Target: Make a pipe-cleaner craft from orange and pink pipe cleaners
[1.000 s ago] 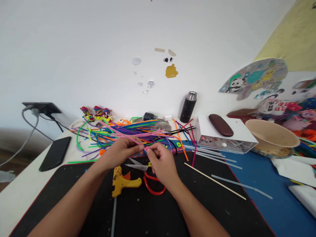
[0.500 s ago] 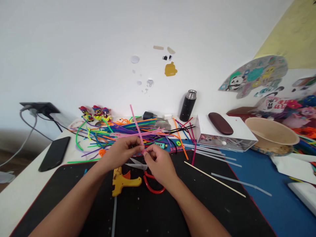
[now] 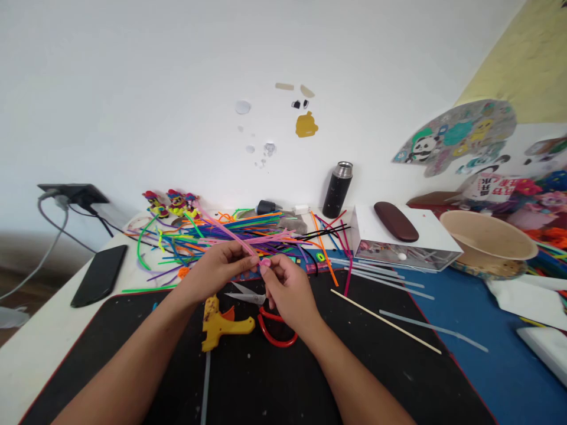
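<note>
Pink pipe cleaner (image 3: pixel 225 228) was pinched between the fingertips of the left hand (image 3: pixel 228 267); the right hand (image 3: pixel 287 289) gripped its coiled end. Both hands were above the black mat (image 3: pixel 248 389). Red-handled scissors (image 3: pixel 278 342) lay open below them, just beside a yellow glue gun (image 3: pixel 221 326).

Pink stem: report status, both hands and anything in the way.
Left hand and right hand both on pink stem. Stem's near end coiled between fingers. Scissors and yellow glue gun lie close below, on mat.
</note>
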Available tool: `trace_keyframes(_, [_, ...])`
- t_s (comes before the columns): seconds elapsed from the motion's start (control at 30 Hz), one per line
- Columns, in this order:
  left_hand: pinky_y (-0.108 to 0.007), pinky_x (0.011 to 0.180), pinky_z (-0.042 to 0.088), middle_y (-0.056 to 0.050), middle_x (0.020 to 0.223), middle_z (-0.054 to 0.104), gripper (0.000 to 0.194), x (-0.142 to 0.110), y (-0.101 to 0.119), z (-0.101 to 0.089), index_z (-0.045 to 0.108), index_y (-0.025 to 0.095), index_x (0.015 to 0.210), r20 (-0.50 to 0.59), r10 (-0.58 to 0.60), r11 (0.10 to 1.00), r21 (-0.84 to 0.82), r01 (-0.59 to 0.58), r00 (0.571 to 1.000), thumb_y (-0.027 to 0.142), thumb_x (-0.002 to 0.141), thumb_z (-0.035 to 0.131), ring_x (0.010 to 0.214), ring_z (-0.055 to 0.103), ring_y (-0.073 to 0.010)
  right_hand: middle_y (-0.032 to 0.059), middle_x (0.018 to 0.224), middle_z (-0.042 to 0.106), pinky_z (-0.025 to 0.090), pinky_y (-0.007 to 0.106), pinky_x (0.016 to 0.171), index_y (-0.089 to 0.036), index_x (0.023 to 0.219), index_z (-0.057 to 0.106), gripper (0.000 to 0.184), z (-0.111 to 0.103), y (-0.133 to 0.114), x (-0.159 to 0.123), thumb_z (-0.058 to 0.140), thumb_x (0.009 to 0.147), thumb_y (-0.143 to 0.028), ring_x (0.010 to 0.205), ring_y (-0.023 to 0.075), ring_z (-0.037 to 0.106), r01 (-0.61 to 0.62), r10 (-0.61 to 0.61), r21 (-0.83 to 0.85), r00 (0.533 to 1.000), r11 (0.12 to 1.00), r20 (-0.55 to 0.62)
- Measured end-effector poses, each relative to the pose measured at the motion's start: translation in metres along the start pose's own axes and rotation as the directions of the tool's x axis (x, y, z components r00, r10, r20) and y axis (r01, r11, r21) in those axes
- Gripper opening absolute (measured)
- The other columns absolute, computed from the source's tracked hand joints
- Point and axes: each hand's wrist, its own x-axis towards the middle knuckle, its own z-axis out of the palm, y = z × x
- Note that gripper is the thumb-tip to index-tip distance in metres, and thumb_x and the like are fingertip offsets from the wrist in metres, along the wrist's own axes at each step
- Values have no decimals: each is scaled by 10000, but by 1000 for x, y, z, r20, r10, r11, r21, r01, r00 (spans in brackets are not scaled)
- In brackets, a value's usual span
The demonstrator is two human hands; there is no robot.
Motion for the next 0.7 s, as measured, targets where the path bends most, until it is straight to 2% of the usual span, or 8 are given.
trace_keyframes(0.3, [-254,590,473,-31,717,672,444,0,1,2,758,154,845,22,-7,1000,-5,7,1000,598,831,772,643,566,-163,-82,562,519,332,204,369,-224,884,610,279,-1,-1,1,655,971,-486,365,87,448,24,-24,-4,1000,1000,-19])
trace_keyframes(0.5, [-247,597,463,-13,727,661,416,0,1,0,750,157,865,-5,-14,999,-31,14,1000,570,831,788,649,556,-153,-87,555,531,343,201,370,-228,937,599,300,0,-2,2,669,965,-518,361,89,442,-6,4,72,1000,997,27])
trace_keyframes(0.7, [-249,587,456,-10,720,660,427,-1,0,0,749,161,869,-19,-8,1000,-17,8,1000,587,835,772,637,548,-150,-87,550,542,334,201,360,-226,959,608,351,0,-3,2,698,934,-564,355,87,433,-16,13,119,1000,993,23])
